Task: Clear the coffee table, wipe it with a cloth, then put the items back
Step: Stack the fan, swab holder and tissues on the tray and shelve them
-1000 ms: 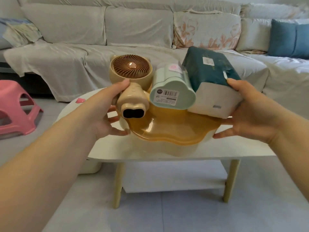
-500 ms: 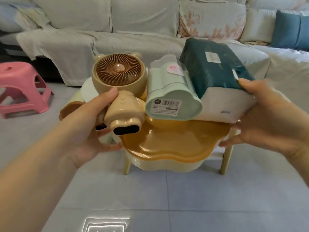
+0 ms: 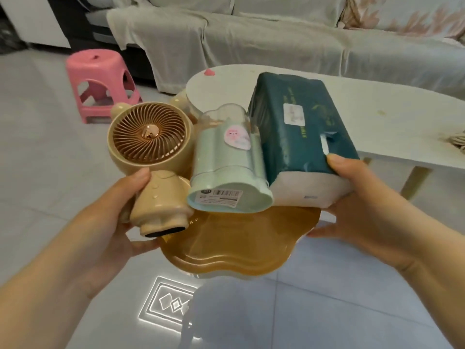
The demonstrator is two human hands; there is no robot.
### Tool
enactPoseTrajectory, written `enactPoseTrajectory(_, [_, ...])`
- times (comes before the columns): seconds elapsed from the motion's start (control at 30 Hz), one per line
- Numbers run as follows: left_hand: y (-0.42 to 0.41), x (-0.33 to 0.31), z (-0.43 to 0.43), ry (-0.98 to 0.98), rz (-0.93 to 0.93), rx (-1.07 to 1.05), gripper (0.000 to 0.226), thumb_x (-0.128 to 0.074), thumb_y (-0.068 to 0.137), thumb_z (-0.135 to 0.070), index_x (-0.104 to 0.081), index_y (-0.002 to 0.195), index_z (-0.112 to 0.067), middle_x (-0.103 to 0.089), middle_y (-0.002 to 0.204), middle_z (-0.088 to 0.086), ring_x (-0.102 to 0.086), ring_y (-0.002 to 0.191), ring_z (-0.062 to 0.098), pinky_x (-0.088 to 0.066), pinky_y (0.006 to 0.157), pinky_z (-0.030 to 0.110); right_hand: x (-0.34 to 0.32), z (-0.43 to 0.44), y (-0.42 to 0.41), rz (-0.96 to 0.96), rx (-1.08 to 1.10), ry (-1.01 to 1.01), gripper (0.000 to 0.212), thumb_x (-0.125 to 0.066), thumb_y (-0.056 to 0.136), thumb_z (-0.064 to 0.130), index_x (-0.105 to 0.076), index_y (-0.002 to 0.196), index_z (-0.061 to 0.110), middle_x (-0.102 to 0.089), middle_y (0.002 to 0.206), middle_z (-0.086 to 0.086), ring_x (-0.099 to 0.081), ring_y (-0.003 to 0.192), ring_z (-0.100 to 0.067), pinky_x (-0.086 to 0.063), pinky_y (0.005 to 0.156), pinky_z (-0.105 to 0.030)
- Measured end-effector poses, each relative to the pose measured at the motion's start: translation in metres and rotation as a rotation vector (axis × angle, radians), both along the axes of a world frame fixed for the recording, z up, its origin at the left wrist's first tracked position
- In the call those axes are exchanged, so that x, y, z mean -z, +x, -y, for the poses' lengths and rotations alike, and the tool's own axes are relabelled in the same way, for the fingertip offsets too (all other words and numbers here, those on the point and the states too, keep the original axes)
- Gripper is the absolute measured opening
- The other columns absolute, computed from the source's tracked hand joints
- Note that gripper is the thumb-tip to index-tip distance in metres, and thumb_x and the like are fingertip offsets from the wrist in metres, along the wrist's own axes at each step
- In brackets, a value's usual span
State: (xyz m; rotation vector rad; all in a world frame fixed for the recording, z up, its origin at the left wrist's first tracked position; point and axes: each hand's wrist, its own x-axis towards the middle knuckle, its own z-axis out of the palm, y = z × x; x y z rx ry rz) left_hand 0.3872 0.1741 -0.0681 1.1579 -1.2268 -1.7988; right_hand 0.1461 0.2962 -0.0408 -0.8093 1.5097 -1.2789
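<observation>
white bench (image 3: 377, 107) now far right, nearly cleared: amber scalloped plastic tray (image 3: 231, 245) carried off it, left hand (image 3: 108, 222) fingers gripping beige bear fan (image 3: 148, 147), right hand (image 3: 364, 205) fingers gripping green tissue pack (image 3: 297, 127).

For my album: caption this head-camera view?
Left hand and right hand carry an amber tray with bear-shaped fan, mint container, tissue pack.

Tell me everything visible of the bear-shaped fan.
The bear-shaped fan looks like glossy beige plastic: round head with small ears, bronze radial grille around a shiny centre cap, buttoned body, dark-soled feet. It lies tilted back, feet toward the camera, at the left side of the amber tray, beside the mint container. The left hand holds it, thumb on its neck.
</observation>
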Motion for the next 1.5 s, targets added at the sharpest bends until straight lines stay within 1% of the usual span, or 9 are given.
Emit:
enactPoseTrajectory(0.1, [0.006, 0.01, -0.007, 0.036, 0.003, -0.007, 0.048, -0.046, 0.076, -0.039, -0.056, 0.117, -0.017, -0.063, 0.112, 0.013, -0.056, 0.101, 0.032, -0.042, 0.086, 0.052, 0.022, 0.002, 0.01, 0.022, -0.043, 0.065, 0.043, -0.054, 0.06, 0.059, -0.056, 0.1, 0.044, -0.07, 0.102, 0.009, -0.06, 0.105, -0.015, -0.046, 0.09, -0.054])
enactPoseTrajectory(0.2, [0.017, 0.03, -0.004, 0.081, -0.052, 0.009, 0.042, -0.037, 0.09, -0.021, -0.046, 0.126, -0.003, -0.066, 0.084, 0.02, -0.059, 0.083, 0.023, -0.042, 0.085, 0.033, 0.047, 0.007, 0.022, 0.054, -0.056, 0.123, 0.035, -0.061, 0.056, 0.062, -0.055, 0.088, 0.05, -0.07, 0.094, 0.018, -0.058, 0.102, -0.009, -0.051, 0.081, -0.043])
enactPoseTrajectory(0.3, [0.026, 0.055, -0.001, 0.112, -0.089, 0.034, 0.045, -0.042, 0.085, -0.02, -0.044, 0.128, -0.004, -0.056, 0.117, 0.023, -0.05, 0.112, 0.033, -0.034, 0.104, 0.04, 0.075, 0.012, 0.031, 0.079, -0.047, 0.141, 0.036, -0.06, 0.051, 0.063, -0.053, 0.085, 0.052, -0.068, 0.089, 0.021, -0.056, 0.1, -0.007, -0.05, 0.072, -0.035])
enactPoseTrajectory(0.37, [0.023, 0.077, 0.004, 0.176, -0.03, -0.01, 0.055, -0.05, 0.07, -0.032, -0.052, 0.121, -0.013, -0.057, 0.122, 0.017, -0.052, 0.112, 0.031, -0.04, 0.096, 0.049, 0.093, 0.014, 0.031, 0.077, -0.037, 0.146, 0.046, -0.057, 0.05, 0.063, -0.05, 0.094, 0.05, -0.062, 0.104, 0.016, -0.054, 0.105, -0.008, -0.05, 0.076, -0.037])
enactPoseTrajectory(0.6, [-0.005, 0.145, 0.024, 0.224, -0.018, 0.104, 0.045, -0.062, 0.047, -0.05, -0.07, 0.085, -0.028, -0.075, 0.084, 0.0, -0.069, 0.071, 0.013, -0.051, 0.057, 0.032, 0.136, 0.015, 0.005, 0.077, 0.083, 0.22, 0.041, -0.06, 0.06, 0.06, -0.046, 0.097, 0.047, -0.054, 0.116, 0.008, -0.049, 0.108, -0.011, -0.048, 0.085, -0.043])
enactPoseTrajectory(0.87, [-0.072, 0.155, 0.036, 0.289, -0.025, 0.287, 0.059, -0.06, 0.051, -0.05, -0.06, 0.106, -0.028, -0.064, 0.108, 0.006, -0.058, 0.098, 0.025, -0.049, 0.066, 0.035, 0.135, -0.001, -0.038, 0.134, 0.246, 0.323, 0.06, -0.066, 0.061, 0.051, -0.041, 0.113, 0.036, -0.052, 0.119, 0.005, -0.046, 0.114, -0.017, -0.037, 0.1, -0.057])
enactPoseTrajectory(1.1, [-0.159, 0.18, 0.034, 0.248, -0.001, 0.382, 0.053, -0.062, 0.049, -0.051, -0.062, 0.1, -0.034, -0.063, 0.109, 0.003, -0.056, 0.102, 0.019, -0.05, 0.074, 0.038, 0.167, -0.027, -0.107, 0.172, 0.348, 0.264, 0.079, -0.073, 0.028, 0.068, -0.046, 0.098, 0.044, -0.054, 0.116, 0.01, -0.049, 0.108, -0.01, -0.04, 0.096, -0.055])
enactPoseTrajectory(1.23, [-0.21, 0.178, 0.031, 0.219, 0.028, 0.388, 0.04, -0.063, 0.05, -0.05, -0.066, 0.086, -0.034, -0.066, 0.1, -0.002, -0.058, 0.095, 0.014, -0.05, 0.075, 0.038, 0.176, -0.033, -0.157, 0.232, 0.379, 0.213, 0.04, -0.06, 0.056, 0.056, -0.051, 0.093, 0.044, -0.061, 0.108, 0.011, -0.052, 0.106, -0.011, -0.036, 0.099, -0.06])
enactPoseTrajectory(1.5, [-0.281, 0.168, 0.035, 0.241, 0.069, 0.212, 0.021, -0.059, 0.077, -0.039, -0.057, 0.096, -0.03, -0.063, 0.09, 0.0, -0.058, 0.083, 0.016, -0.048, 0.066, 0.036, 0.176, -0.022, -0.221, 0.292, 0.342, 0.16, 0.023, -0.054, 0.072, 0.05, -0.057, 0.091, 0.038, -0.065, 0.103, 0.004, -0.057, 0.101, -0.015, -0.038, 0.099, -0.055])
